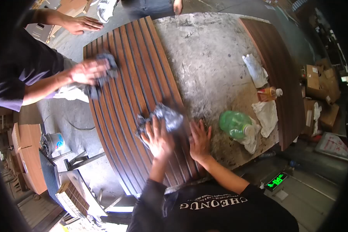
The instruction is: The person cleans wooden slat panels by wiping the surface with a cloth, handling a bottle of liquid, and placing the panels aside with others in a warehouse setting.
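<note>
A slatted wooden panel (143, 65), brown with dark lengthwise grooves, is laid face up on the left part of a worn grey worktable (205, 54). The left hand (159, 141) is placed over the lower middle of the panel, with its fingers spread wide and laid over a crumpled grey rag (169, 116) (both are blurred). The rag is in contact with the slats. The right hand (200, 143) is set at the right edge of the panel, with its fingers extended and slightly parted; whether anything is covered by the palm cannot be told.

At the upper left side of the panel, a dark grey cloth (109, 65) is pressed to the slats by a co-worker's hand (85, 72). The co-worker's other hand (83, 25) is extended near the upper left corner.

To the right of the right hand, a translucent green bottle (232, 123) with a white cap is located, with a white cloth (251, 141) just beside it. Farther right, a second white cloth (266, 118) and a bottle of orange liquid (266, 94) are placed near a plain brown board (274, 69), by which the right side of the worktable is occupied.
</note>
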A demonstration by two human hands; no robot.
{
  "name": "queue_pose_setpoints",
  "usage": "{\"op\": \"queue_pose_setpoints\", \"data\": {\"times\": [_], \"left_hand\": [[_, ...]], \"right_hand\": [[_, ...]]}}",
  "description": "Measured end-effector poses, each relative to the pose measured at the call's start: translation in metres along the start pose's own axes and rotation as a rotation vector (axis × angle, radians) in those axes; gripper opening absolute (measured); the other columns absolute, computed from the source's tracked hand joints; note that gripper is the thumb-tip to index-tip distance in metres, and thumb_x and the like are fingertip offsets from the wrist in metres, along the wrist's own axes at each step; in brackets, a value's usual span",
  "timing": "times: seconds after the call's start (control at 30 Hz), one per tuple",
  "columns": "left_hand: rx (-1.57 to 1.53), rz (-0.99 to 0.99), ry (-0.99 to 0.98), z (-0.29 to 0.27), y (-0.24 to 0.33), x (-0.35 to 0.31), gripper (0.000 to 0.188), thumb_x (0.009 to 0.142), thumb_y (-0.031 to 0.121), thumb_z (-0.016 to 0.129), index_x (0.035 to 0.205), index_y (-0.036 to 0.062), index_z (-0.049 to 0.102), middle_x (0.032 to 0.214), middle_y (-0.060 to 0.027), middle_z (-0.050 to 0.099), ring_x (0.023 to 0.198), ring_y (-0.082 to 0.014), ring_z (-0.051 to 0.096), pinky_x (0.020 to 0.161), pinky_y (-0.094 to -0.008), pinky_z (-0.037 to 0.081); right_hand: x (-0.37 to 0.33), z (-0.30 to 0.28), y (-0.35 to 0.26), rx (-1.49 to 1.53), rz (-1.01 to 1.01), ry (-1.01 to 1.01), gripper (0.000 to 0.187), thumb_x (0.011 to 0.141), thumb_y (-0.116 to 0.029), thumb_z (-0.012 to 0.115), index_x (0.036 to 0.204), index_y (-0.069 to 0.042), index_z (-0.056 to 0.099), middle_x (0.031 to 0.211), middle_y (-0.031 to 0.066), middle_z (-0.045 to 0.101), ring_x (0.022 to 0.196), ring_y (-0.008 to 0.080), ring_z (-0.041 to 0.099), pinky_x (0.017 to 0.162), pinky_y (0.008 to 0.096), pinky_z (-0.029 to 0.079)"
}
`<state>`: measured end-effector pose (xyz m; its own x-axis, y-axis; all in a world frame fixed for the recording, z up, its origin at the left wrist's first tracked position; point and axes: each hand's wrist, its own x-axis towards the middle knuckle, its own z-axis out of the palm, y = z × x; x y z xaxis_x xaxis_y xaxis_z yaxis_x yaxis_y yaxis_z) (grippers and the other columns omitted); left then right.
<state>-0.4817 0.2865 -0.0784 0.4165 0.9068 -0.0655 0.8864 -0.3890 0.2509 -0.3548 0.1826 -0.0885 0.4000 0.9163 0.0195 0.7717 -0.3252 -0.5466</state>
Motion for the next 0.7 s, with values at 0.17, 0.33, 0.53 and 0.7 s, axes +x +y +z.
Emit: {"op": "queue_pose_setpoints", "data": {"times": [0.17,0.33,0.53,0.7], "left_hand": [[0.099,0.022,0.229,-0.032,-0.044,0.185,0.052,0.088,0.029,0.052,0.137,0.0124,0.046,0.15,-0.011,0.032,0.134,-0.0372,0.032,0.107,-0.0622,0.022],[0.043,0.113,0.204,0.003,-0.018,0.117,0.054,0.082,0.026,0.056,0.133,0.0135,0.051,0.148,-0.0093,0.036,0.132,-0.0368,0.035,0.104,-0.0643,0.025],[-0.028,0.278,0.113,0.008,0.013,0.055,0.06,0.073,0.023,0.064,0.131,0.0148,0.053,0.149,-0.0095,0.035,0.132,-0.0353,0.034,0.103,-0.0623,0.021],[0.177,0.08,0.417,-0.006,-0.029,0.254,0.046,0.088,0.033,0.051,0.131,0.0178,0.054,0.144,-0.006,0.042,0.13,-0.0319,0.038,0.102,-0.0574,0.028]], "right_hand": [[0.0,0.022,-0.01,0.032,-0.06,0.071,0.054,0.09,-0.014,0.047,0.143,-0.014,0.036,0.145,0.0078,0.041,0.139,0.034,0.027,0.11,0.0615,0.008],[0.002,0.015,0.001,0.027,0.013,0.06,0.059,0.084,-0.009,0.054,0.141,-0.014,0.039,0.144,0.0057,0.042,0.139,0.0324,0.028,0.111,0.0608,0.007],[-0.004,0.005,0.004,-0.02,0.047,0.059,0.056,0.086,-0.012,0.053,0.14,-0.014,0.04,0.145,0.0052,0.042,0.138,0.0331,0.03,0.109,0.0621,0.012],[0.0,0.023,-0.017,0.046,-0.032,0.025,0.054,0.086,-0.014,0.055,0.139,-0.014,0.042,0.144,0.0059,0.042,0.137,0.0337,0.032,0.108,0.0634,0.015]]}}
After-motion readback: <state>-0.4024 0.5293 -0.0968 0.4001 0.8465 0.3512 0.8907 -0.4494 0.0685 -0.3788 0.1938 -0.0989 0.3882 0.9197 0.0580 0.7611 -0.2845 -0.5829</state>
